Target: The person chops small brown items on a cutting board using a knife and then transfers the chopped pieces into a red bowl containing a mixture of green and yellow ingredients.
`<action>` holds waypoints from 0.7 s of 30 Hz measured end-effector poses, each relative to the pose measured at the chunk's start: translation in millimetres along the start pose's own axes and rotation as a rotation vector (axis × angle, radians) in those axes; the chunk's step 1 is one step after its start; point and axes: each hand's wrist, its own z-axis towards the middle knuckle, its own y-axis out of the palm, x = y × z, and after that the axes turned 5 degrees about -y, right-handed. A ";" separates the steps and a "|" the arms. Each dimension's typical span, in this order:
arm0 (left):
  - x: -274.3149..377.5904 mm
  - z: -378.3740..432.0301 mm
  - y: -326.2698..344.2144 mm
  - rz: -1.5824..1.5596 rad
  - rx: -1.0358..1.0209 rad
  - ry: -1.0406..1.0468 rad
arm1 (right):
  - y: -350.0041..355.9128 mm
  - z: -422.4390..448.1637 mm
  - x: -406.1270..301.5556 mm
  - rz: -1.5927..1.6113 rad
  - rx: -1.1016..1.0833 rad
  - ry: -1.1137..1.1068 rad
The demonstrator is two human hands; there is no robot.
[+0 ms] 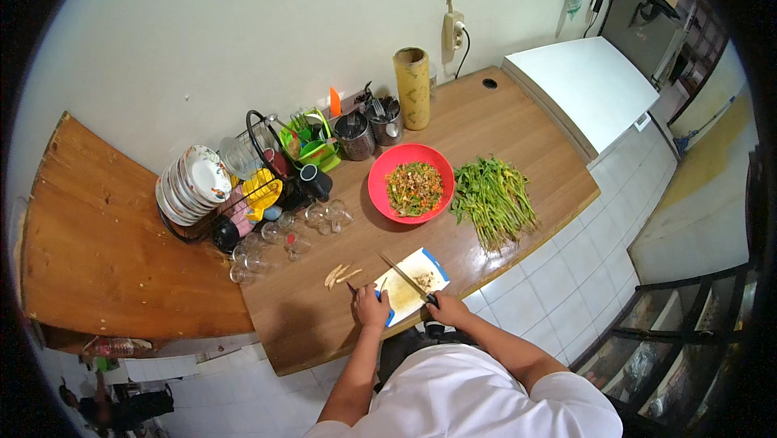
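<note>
My right hand grips the dark handle of a kitchen knife. Its long blade lies slantwise across a white cutting board with blue ends. Over the board's left blue end, my left hand holds on with bent fingers. A thin dark pointed thing sticks out beside those fingers; what it is cannot be made out. Chopped pale brown bits lie in a small heap on the board, right of the blade. Several pale slender strips rest on the wooden table to the left.
Behind the board stands a red bowl of chopped vegetables, beside a bunch of leafy green stems. Glass cups, a dish rack with plates, cutlery holders and a plastic-wrap roll line the back. A person is at lower left.
</note>
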 end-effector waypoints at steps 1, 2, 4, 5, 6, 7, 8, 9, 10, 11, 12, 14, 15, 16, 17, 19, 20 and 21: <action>-4.2 4.0 0.7 -0.003 0.004 0.001 | -0.3 0.8 -0.3 -0.003 0.002 -0.004; -7.7 7.4 1.9 0.043 -0.019 0.001 | -0.6 1.6 -0.7 0.040 0.005 -0.009; -9.8 9.9 2.6 0.127 -0.125 0.041 | -0.3 -1.9 -1.9 0.104 0.019 -0.010; -8.0 11.4 5.4 0.126 -0.127 0.039 | -2.3 -0.2 -1.9 0.103 0.017 -0.008; -4.8 8.3 7.7 0.121 -0.126 0.090 | -3.5 0.6 -1.1 0.112 0.010 0.012; -1.5 5.1 9.8 0.115 -0.124 0.140 | -4.6 0.6 -0.4 0.121 0.003 0.031; 1.0 -0.2 10.8 0.096 -0.140 0.169 | -4.5 0.6 -0.6 0.131 0.026 0.002; 2.9 -3.7 12.6 0.096 -0.145 0.166 | -6.0 0.6 -2.0 0.131 0.022 0.005; 4.7 -7.6 14.2 0.074 -0.180 0.169 | -6.7 0.4 -3.9 0.134 0.028 0.000; 6.1 -11.8 15.4 0.052 -0.215 0.172 | -7.2 0.0 -5.9 0.136 0.033 -0.004; 5.0 -15.2 18.4 0.044 -0.219 0.173 | -8.5 0.0 -7.9 0.116 0.031 -0.008; -0.3 -20.1 21.5 0.041 -0.198 0.186 | -8.1 -0.5 -14.0 0.118 0.020 -0.024; 1.5 -21.6 22.0 0.037 -0.181 0.209 | -7.6 -0.6 -13.4 0.123 0.019 -0.035; 3.8 -23.9 22.9 0.032 -0.180 0.205 | -7.2 -1.3 -12.6 0.126 0.019 -0.043; 6.1 -26.3 23.9 0.006 -0.134 0.230 | -6.5 -2.8 -11.9 0.121 0.015 -0.044; 15.0 -26.9 21.5 -0.023 -0.083 0.253 | -4.3 -3.7 -10.7 0.143 0.046 -0.026; 20.2 -27.1 20.9 -0.047 -0.110 0.253 | -4.6 -4.0 -9.0 0.138 0.043 -0.027; 23.4 -27.0 20.8 -0.069 -0.134 0.250 | -6.4 -4.7 -10.5 0.146 0.003 0.001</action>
